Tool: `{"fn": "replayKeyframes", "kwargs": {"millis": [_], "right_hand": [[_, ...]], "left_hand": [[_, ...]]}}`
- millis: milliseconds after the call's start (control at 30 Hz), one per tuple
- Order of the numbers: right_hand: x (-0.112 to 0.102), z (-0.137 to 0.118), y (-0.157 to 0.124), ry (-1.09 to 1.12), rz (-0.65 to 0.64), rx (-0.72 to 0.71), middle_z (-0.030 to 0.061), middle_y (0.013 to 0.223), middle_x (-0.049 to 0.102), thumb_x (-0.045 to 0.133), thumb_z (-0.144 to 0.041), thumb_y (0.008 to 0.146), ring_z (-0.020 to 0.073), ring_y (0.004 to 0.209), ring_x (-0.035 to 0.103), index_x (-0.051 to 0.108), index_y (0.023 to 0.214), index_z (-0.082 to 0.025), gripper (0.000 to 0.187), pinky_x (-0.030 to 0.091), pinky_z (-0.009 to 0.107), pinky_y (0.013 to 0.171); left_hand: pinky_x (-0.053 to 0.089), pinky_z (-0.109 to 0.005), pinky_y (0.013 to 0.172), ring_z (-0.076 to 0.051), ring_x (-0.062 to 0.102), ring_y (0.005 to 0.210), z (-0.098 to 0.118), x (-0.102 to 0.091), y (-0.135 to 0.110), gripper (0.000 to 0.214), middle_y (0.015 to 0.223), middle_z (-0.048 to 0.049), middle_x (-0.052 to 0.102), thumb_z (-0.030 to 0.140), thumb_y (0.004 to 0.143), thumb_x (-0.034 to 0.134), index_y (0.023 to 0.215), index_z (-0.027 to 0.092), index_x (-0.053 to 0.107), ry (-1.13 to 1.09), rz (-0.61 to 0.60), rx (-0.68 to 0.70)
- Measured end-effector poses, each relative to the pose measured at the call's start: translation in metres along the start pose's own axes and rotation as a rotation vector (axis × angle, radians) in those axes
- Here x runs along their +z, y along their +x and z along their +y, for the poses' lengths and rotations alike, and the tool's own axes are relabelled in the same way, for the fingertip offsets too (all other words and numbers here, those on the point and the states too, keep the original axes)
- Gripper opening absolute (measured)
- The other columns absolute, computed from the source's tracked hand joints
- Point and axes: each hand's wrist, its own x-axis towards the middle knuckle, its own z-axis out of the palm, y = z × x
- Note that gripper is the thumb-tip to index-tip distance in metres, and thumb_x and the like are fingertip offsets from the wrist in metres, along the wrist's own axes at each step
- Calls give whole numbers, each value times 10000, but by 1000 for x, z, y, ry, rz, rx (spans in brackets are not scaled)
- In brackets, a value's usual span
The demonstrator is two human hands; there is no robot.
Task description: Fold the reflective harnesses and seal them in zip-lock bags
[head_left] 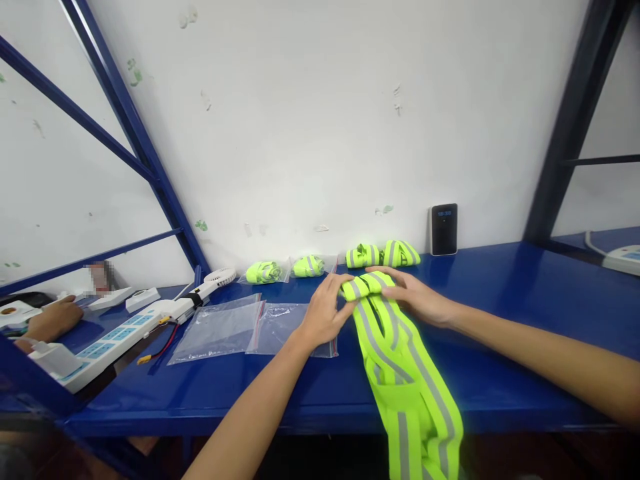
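Note:
A neon-yellow reflective vest (400, 373) with grey stripes lies on the blue table (500, 387) and hangs over its front edge. Its far end is rolled up. My left hand (325, 313) pinches the left side of that roll. My right hand (413, 297) lies over the roll's right side, fingers curled on the fabric. Clear zip bags (250, 327) lie flat just left of my left hand.
Rolled vests sit by the wall: two bagged (265, 272) (309, 266), two loose (383, 255). A dark device (443, 229) stands against the wall. A small white fan (213, 280) and a power strip (115, 337) lie at left, where another person's hand (53, 320) rests.

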Motion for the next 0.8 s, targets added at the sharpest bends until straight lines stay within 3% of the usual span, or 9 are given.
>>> {"fn": "replayKeyframes", "kwargs": {"millis": [67, 133, 233, 300, 400, 500, 600, 667, 800], "right_hand": [[-1, 3, -2, -159, -48, -91, 81, 1085, 645, 740, -404, 723, 249, 947, 626, 475, 1344, -210, 703, 539, 363, 785], [-1, 5, -3, -290, 7, -184, 101, 1190, 582, 687, -412, 775, 256, 980, 597, 469, 1352, -214, 648, 536, 364, 774], [-1, 5, -3, -448, 202, -306, 129, 1299, 478, 602, -356, 839, 260, 1024, 570, 335, 1443, -254, 668, 535, 379, 775], [-1, 3, -2, -595, 169, -414, 135, 1359, 415, 634, -276, 802, 279, 1112, 530, 285, 1466, -277, 750, 520, 410, 844], [-4, 2, 0, -749, 18, -559, 124, 1387, 378, 605, -157, 775, 273, 1130, 525, 421, 1400, -287, 665, 498, 420, 895], [-8, 4, 0, -751, 86, -606, 108, 1239, 496, 533, -79, 776, 237, 983, 588, 586, 1255, -283, 522, 522, 385, 795], [-7, 5, 1, -638, 186, -559, 90, 1075, 610, 506, -103, 814, 241, 963, 603, 650, 1147, -250, 391, 500, 402, 832], [-4, 4, 2, -493, 221, -445, 80, 1028, 657, 534, -186, 846, 247, 962, 617, 659, 1098, -217, 283, 494, 411, 853], [5, 0, 5, -153, 232, -122, 56, 909, 712, 632, -418, 819, 239, 829, 656, 668, 972, -170, 293, 538, 371, 724]], "left_hand": [[438, -308, 854, -223, 589, 931, -3, 1, 1, 334, 1014, -66, 655, 393, 919, 458, 1110, 165, 611, -94, 73, -103], [445, -277, 767, -205, 596, 838, -6, 3, 2, 393, 931, -51, 682, 447, 923, 443, 1054, 137, 646, -195, 134, -207], [445, -258, 699, -190, 591, 777, -12, 8, 4, 441, 888, -47, 693, 494, 894, 485, 1022, 114, 668, -358, 126, -306], [450, -261, 703, -187, 595, 770, -15, 12, 5, 455, 860, -48, 697, 508, 887, 494, 994, 107, 681, -478, 84, -355], [458, -281, 738, -194, 605, 772, -18, 15, 5, 500, 813, -57, 697, 549, 878, 487, 915, 98, 701, -588, 32, -428], [471, -322, 789, -231, 626, 829, -16, 13, 3, 612, 841, -80, 703, 646, 842, 468, 939, 90, 703, -594, -82, -422], [463, -347, 892, -291, 603, 1045, -10, 11, 1, 827, 1028, -119, 690, 747, 701, 546, 1228, 110, 587, -606, -157, -292], [438, -353, 965, -315, 542, 1178, -6, 9, 0, 1016, 1193, -144, 631, 732, 579, 665, 1374, 141, 440, -618, -145, -214], [430, -370, 997, -321, 532, 1192, -1, 7, 0, 973, 1306, -129, 561, 553, 513, 832, 1330, 169, 469, -484, -91, -157]]}}
